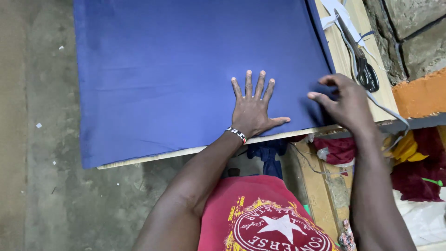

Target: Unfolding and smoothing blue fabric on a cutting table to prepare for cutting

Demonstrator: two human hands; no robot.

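near the table's (344, 51) front edge, left hand (253, 111) lies flat, fingers spread, on blue cloth (186, 69). right hand (344, 100) pinches the cloth's right edge. scissors (360, 58) lie beside it.

Pale wooden table (344, 56) under smooth blue cloth (186, 69), black scissors (362, 60) and white strips (341, 18) alongside.

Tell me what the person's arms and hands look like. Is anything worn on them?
Both arms are bare, with no sleeves reaching the forearms. The left hand has a beaded wristband in black, white and red around the wrist. The right hand shows no rings, watch or gloves. A red shirt with a white and yellow print covers the chest.
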